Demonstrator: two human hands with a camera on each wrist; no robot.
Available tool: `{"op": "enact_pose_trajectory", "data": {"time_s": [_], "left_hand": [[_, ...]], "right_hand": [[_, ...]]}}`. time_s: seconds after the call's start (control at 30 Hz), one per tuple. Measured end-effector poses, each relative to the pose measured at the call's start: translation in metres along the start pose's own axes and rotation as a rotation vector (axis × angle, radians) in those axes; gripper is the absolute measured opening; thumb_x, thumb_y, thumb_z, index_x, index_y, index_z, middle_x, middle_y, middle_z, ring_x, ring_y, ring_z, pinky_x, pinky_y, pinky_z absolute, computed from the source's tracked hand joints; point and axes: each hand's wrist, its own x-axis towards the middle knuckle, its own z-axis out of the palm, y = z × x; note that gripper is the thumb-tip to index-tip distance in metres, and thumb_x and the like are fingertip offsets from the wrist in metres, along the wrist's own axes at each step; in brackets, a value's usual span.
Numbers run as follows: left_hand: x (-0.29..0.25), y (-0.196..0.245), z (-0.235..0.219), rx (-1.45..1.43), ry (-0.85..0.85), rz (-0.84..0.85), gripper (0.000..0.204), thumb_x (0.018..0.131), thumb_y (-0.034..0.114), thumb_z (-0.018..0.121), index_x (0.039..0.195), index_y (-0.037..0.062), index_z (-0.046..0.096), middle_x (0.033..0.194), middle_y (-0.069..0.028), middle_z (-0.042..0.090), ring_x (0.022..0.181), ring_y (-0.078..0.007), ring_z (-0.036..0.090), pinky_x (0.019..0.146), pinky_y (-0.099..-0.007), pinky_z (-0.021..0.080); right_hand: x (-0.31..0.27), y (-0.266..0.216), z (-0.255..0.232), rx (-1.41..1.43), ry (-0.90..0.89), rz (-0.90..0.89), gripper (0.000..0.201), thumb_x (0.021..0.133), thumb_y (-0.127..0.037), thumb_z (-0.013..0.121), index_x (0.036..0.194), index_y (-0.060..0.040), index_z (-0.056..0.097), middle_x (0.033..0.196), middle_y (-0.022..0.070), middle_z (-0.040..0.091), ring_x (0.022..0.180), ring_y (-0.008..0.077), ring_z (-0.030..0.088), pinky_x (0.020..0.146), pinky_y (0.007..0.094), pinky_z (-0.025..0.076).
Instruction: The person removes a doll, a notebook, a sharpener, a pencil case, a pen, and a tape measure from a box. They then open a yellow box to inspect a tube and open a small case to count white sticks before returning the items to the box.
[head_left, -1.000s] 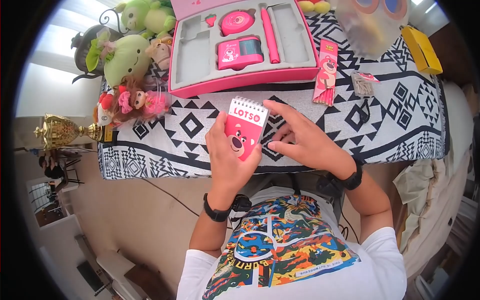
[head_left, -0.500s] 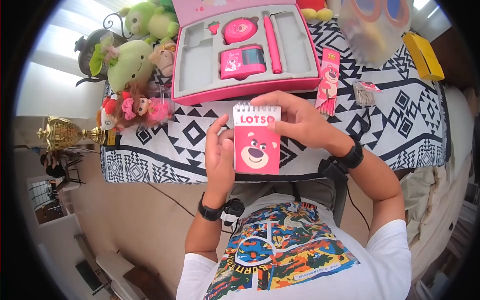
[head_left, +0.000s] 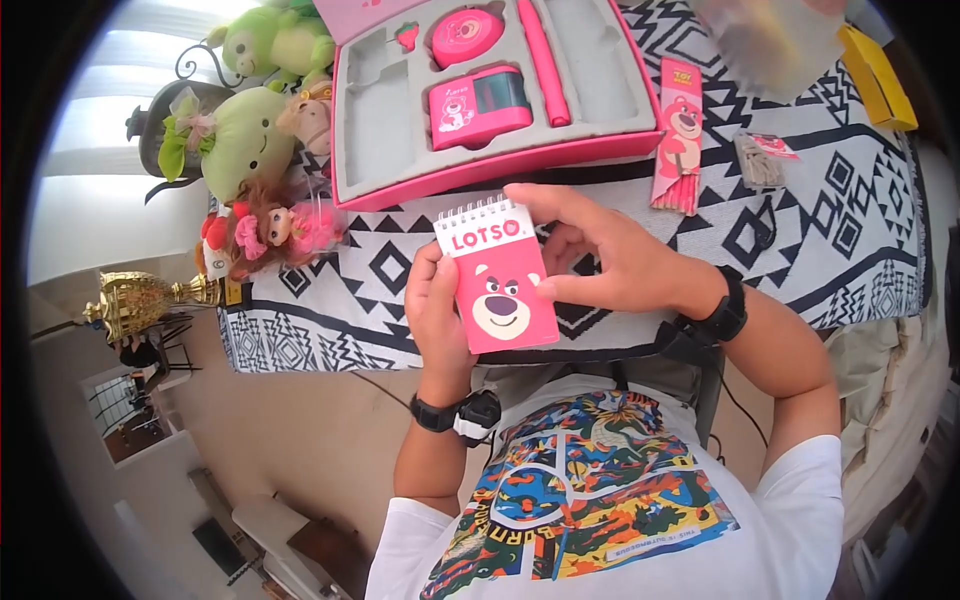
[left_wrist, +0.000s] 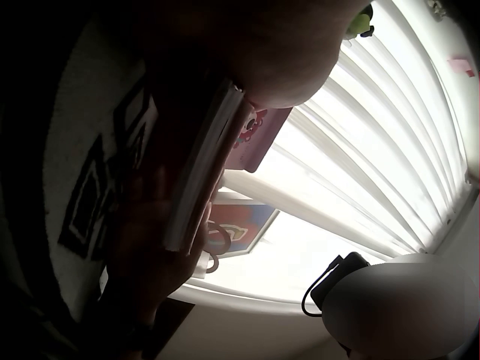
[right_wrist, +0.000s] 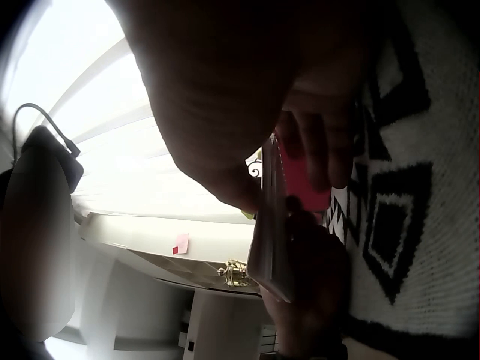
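Note:
A small spiral notepad (head_left: 502,285) with a pink bear cover and "LOTSO" on its white top band is held up over the table's front edge. My left hand (head_left: 437,300) grips its left side, thumb along the cover and fingers behind. At its right side, my right hand (head_left: 620,250) has the index finger at the top corner by the wire rings and the thumb at the side edge. Its other fingers are loosely bent behind, as the right wrist view shows. The notepad's page edges (right_wrist: 268,247) face that camera, and the cover looks closed.
Beyond the hands lies an open pink gift box (head_left: 500,160) with a sharpener (head_left: 480,108), a round pink case (head_left: 468,36) and a pink pen (head_left: 543,65). Pencils (head_left: 680,140) and a small bag (head_left: 760,160) lie right. Plush toys (head_left: 250,150) and a gold trophy (head_left: 135,305) stand left.
The notepad first tilted in the left hand, then came upright as the right thumb crossed its cover. Now the right thumb is back at the side edge and the left thumb lies on the cover.

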Motion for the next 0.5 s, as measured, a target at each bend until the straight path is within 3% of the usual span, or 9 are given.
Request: {"op": "enact_pose_trajectory", "data": {"time_s": [0.1, 0.17, 0.2, 0.23, 0.3, 0.33, 0.5], "left_hand": [[0.0009, -0.0046, -0.003, -0.001, 0.008, 0.038, 0.028, 0.107, 0.018, 0.047, 0.123, -0.0045, 0.054, 0.114, -0.0161, 0.068, 0.099, -0.0165, 0.07, 0.086, -0.03, 0.058], [0.0016, -0.0039, -0.0023, -0.003, 0.017, 0.054, 0.029, 0.108, 0.019, 0.047, 0.124, -0.0042, 0.053, 0.115, -0.0161, 0.068, 0.099, -0.0159, 0.07, 0.085, -0.0292, 0.058], [0.0018, -0.0036, -0.002, -0.019, 0.022, 0.058, 0.029, 0.108, 0.02, 0.047, 0.124, -0.0039, 0.052, 0.115, -0.0157, 0.068, 0.098, -0.0155, 0.07, 0.085, -0.0286, 0.058], [0.0017, -0.0036, -0.0015, -0.036, 0.028, 0.062, 0.029, 0.108, 0.02, 0.047, 0.125, -0.0036, 0.052, 0.115, -0.0154, 0.068, 0.098, -0.015, 0.07, 0.084, -0.0281, 0.058], [0.0014, -0.0038, -0.0019, -0.029, 0.037, 0.054, 0.029, 0.108, 0.02, 0.046, 0.124, -0.0033, 0.051, 0.114, -0.0147, 0.068, 0.097, -0.0141, 0.069, 0.082, -0.0269, 0.058], [0.0011, -0.0043, -0.0026, -0.017, 0.028, 0.06, 0.029, 0.109, 0.021, 0.045, 0.124, -0.0031, 0.051, 0.114, -0.0148, 0.068, 0.097, -0.0141, 0.069, 0.082, -0.0271, 0.057], [-0.0001, -0.0017, 0.0006, -0.044, 0.007, 0.057, 0.028, 0.109, 0.021, 0.044, 0.124, -0.0028, 0.05, 0.115, -0.0147, 0.067, 0.099, -0.014, 0.068, 0.085, -0.0277, 0.056]], "right_hand": [[-0.0001, 0.0052, 0.002, 0.028, 0.004, 0.042, 0.084, 0.086, -0.007, 0.075, 0.158, -0.008, 0.032, 0.14, 0.0147, 0.048, 0.107, 0.0198, 0.065, 0.088, 0.0324, 0.056], [-0.0006, 0.0099, 0.0043, -0.113, 0.022, -0.092, 0.086, 0.083, -0.011, 0.078, 0.157, -0.0082, 0.034, 0.143, 0.0155, 0.045, 0.109, 0.0211, 0.064, 0.088, 0.0329, 0.057], [-0.0008, 0.0093, 0.003, -0.18, 0.004, -0.126, 0.09, 0.078, -0.017, 0.084, 0.155, -0.0083, 0.038, 0.152, 0.0179, 0.036, 0.12, 0.0259, 0.06, 0.093, 0.0359, 0.056], [-0.001, 0.0085, 0.0032, -0.179, -0.002, -0.124, 0.09, 0.078, -0.017, 0.084, 0.155, -0.0083, 0.038, 0.152, 0.0179, 0.036, 0.12, 0.0259, 0.06, 0.093, 0.0359, 0.056], [-0.0024, 0.0067, 0.0042, -0.33, -0.012, -0.299, 0.09, 0.075, -0.021, 0.088, 0.152, -0.0104, 0.043, 0.162, 0.0197, 0.021, 0.131, 0.0326, 0.051, 0.102, 0.0416, 0.052], [-0.0022, 0.0047, 0.0026, -0.36, -0.078, -0.314, 0.086, 0.074, -0.022, 0.089, 0.149, -0.0125, 0.049, 0.167, 0.0202, 0.01, 0.142, 0.0384, 0.041, 0.11, 0.0461, 0.046], [-0.0005, 0.0032, 0.0028, -0.491, -0.075, -0.348, 0.079, 0.074, -0.019, 0.088, 0.145, -0.0132, 0.054, 0.167, 0.0212, 0.009, 0.148, 0.0409, 0.034, 0.115, 0.0474, 0.041]]}}
